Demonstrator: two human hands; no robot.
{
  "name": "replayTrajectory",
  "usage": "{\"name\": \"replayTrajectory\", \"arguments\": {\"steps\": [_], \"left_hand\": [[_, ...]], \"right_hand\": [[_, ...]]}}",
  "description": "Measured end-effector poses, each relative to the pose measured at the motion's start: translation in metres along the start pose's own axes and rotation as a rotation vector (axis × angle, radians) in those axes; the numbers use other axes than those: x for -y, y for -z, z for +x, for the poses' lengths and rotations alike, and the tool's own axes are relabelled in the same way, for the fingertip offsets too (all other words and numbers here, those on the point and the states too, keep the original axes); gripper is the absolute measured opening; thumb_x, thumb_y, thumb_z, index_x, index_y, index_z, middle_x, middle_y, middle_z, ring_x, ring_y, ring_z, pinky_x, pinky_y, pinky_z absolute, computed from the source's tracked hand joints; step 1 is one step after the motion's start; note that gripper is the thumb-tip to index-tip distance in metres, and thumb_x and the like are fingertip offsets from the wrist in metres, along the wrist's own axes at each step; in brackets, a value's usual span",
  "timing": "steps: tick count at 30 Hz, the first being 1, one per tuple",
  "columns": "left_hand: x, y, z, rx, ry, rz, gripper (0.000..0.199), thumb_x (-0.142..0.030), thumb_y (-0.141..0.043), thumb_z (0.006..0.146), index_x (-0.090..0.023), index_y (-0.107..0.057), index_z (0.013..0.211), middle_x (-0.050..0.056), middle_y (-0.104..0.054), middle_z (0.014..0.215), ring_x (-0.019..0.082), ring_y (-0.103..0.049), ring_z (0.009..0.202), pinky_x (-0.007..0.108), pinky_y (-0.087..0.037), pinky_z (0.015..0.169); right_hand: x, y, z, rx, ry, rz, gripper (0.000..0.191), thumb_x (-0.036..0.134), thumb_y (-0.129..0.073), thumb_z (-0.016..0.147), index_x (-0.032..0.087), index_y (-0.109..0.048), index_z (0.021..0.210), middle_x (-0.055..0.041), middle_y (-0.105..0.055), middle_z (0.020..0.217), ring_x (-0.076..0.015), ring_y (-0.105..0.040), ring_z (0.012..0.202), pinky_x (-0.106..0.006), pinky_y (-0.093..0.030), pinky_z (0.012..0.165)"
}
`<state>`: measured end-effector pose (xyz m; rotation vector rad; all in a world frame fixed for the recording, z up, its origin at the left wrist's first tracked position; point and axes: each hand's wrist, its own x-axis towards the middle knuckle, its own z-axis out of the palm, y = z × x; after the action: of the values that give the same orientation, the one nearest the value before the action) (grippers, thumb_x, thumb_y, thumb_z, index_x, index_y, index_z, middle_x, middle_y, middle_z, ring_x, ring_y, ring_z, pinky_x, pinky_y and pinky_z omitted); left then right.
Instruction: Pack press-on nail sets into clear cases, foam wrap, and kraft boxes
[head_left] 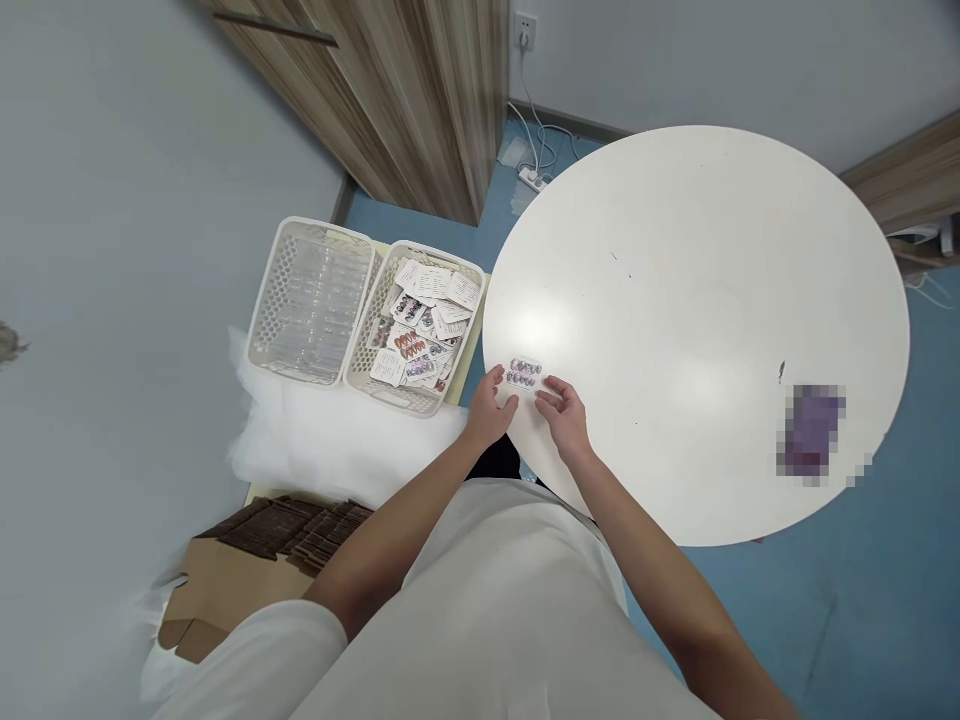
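Note:
A small card of press-on nails (523,373), with two rows of shiny purplish and silver nails, is at the near left edge of the round white table (697,270). To its left is my left hand (489,412), thumb and fingers apart, with the fingertips near the card's edge. My right hand (566,415) is on the other side, its fingers slightly bent and spread beside the card. Neither hand is closed round it. Left of the table, a white basket (401,400) holds many similar nail cards, some face up and some showing printed backs.
Another white basket (259,330) holds clear plastic cases (319,300). White padding (300,430) and folded brown cardboard boxes (232,575) lie nearer on the left. A pixelated purple item (811,430) is at the table's right. Cables and a power strip (532,180) lie on the floor behind.

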<state>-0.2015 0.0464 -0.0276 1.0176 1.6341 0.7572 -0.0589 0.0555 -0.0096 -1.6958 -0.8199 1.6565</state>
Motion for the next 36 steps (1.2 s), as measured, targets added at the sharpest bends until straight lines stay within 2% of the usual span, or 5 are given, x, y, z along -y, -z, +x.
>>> {"name": "replayTrajectory", "arguments": {"steps": [7,14,22,29,36], "left_hand": [[0.003,-0.003,-0.021,-0.071,0.017,-0.056,0.053,-0.023,-0.052,0.076,-0.021,-0.037,0.126,0.01,-0.043,0.129,0.019,-0.043,0.117,0.038,-0.035,0.097],[0.007,-0.017,-0.072,-0.149,0.069,-0.052,0.042,-0.024,-0.053,0.076,-0.018,-0.046,0.117,0.012,-0.052,0.118,0.019,-0.049,0.11,0.037,-0.04,0.091],[0.018,-0.043,-0.141,-0.022,0.153,0.05,0.039,-0.035,-0.055,0.075,-0.018,-0.052,0.11,0.011,-0.058,0.111,0.021,-0.055,0.099,0.036,-0.045,0.083],[0.018,-0.022,-0.176,0.051,0.232,0.115,0.056,-0.048,-0.058,0.067,-0.019,-0.052,0.113,0.012,-0.057,0.114,0.025,-0.056,0.096,0.034,-0.044,0.078],[0.019,0.022,-0.2,-0.152,0.129,0.077,0.055,-0.047,-0.056,0.069,-0.016,-0.051,0.114,0.013,-0.057,0.112,0.023,-0.058,0.091,0.034,-0.045,0.077]], "right_hand": [[-0.006,0.023,-0.024,-0.011,-0.052,-0.067,0.047,0.035,-0.059,0.066,0.024,-0.05,0.111,-0.0074,-0.054,0.118,-0.0195,-0.057,0.093,-0.035,-0.047,0.077],[-0.018,0.067,-0.056,0.062,0.003,-0.17,0.045,0.033,-0.057,0.066,0.022,-0.052,0.109,-0.0078,-0.054,0.117,-0.0166,-0.057,0.08,-0.035,-0.047,0.074],[-0.045,0.108,-0.078,0.169,0.057,-0.2,0.041,0.034,-0.057,0.067,0.021,-0.052,0.105,-0.0088,-0.056,0.109,-0.0157,-0.057,0.075,-0.036,-0.047,0.076],[-0.048,0.098,-0.096,0.394,0.072,-0.256,0.036,0.04,-0.058,0.066,0.019,-0.057,0.095,-0.0071,-0.061,0.089,-0.0157,-0.057,0.067,-0.033,-0.048,0.066],[-0.048,0.054,-0.091,0.585,0.119,-0.367,0.036,0.042,-0.059,0.065,0.019,-0.057,0.092,-0.005,-0.061,0.082,-0.015,-0.055,0.063,-0.031,-0.046,0.061]]}}
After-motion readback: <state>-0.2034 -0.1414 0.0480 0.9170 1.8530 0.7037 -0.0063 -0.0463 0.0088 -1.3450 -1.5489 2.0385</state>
